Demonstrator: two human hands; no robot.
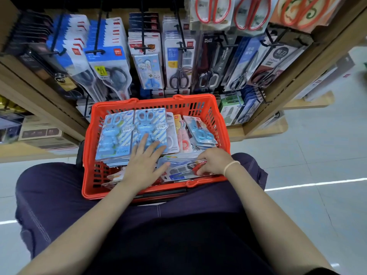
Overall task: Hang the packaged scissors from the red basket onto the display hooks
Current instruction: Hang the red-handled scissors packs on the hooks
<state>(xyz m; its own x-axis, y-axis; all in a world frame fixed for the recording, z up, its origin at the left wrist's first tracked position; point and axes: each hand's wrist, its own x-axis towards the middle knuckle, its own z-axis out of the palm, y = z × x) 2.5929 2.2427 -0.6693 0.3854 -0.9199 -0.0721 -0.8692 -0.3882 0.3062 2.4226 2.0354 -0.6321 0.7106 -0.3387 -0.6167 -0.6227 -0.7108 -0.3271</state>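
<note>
The red plastic mesh basket [220, 124] sits near the packed display hooks [181, 49]. The left hand [146, 162] lies flat on blue rabbit-shaped packaged scissors [144, 129]; the right hand [211, 162] grips a clear red-handled scissors pack [183, 171].

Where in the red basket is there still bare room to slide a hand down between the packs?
Only the near left corner of the red basket shows bare wall, below the blue rabbit packs and beside the left hand. Elsewhere it is crowded: packs overlap across to the right wall, where the right hand grips a red-handled pack.

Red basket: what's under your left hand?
The left hand lies flat on a blue rabbit scissors pack atop a stack in the red basket; lower packs are mostly covered.
</note>
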